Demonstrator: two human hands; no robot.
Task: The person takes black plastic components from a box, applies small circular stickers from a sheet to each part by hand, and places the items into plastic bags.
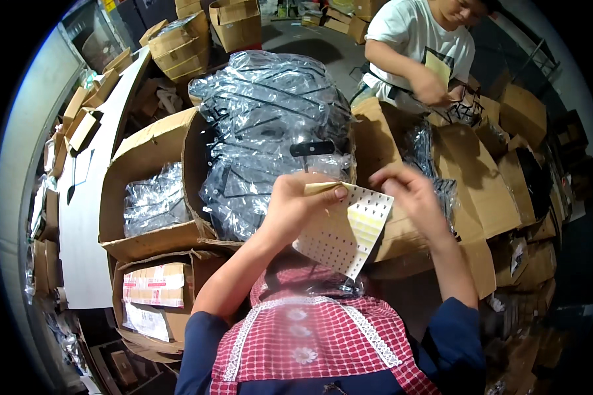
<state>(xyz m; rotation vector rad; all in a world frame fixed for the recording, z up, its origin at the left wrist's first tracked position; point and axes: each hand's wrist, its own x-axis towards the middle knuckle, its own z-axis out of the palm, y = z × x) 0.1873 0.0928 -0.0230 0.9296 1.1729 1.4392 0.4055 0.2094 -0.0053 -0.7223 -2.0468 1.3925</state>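
My left hand (pixel 293 207) is closed on a sheet of small stickers (pixel 344 232), white and yellow with rows of tiny dark marks, its upper edge folded over under the thumb. Just above that hand a flat black bar with rounded ends (pixel 311 148) stands out on a short stem; whether the hand also grips it is hidden. My right hand (pixel 412 197) is beside the sheet's upper right corner, fingertips drawn together. Anything pinched in them is too small to make out. Below the sheet, a bit of clear plastic with something dark (pixel 336 286) lies over my red checked apron (pixel 296 329).
A large heap of clear-bagged black parts (pixel 270 118) rises in front. Left of it, an open carton (pixel 148 141) holds more bags, above another taped carton (pixel 155 286). Cardboard flaps (pixel 468 178) spread at right. Across from me, another person (pixel 415 46) handles a yellowish sheet.
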